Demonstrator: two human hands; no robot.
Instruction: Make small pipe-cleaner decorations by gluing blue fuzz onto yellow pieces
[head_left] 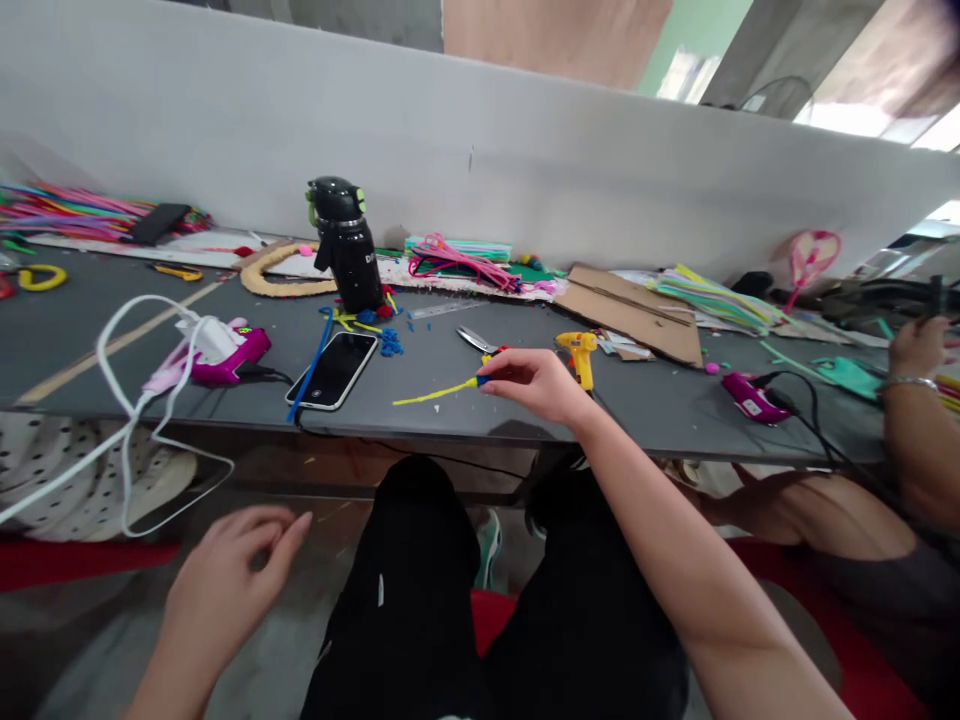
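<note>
My right hand (529, 383) is over the table's front part, thumb and fingertips pinched on the end of a yellow pipe cleaner (435, 396). A bit of blue shows at its pinched end, partly hidden by the fingers. The pipe cleaner's thin tail points left, low over the tabletop. Just behind this hand lie scissors (475, 341), their handles partly covered. A yellow glue gun (581, 358) stands to the right of the hand. My left hand (232, 570) hangs in the air in front of the table, fingers curved, thumb apart, holding nothing.
On the grey table (420, 425) are a phone (337, 370) with a blue pipe cleaner (309, 365) across it, a black bottle (349, 245), blue scraps (390, 343) and cardboard (630, 312). White cables (124, 435) loop off a magenta power adapter (232, 357). Another person's hand (919, 348) is at far right.
</note>
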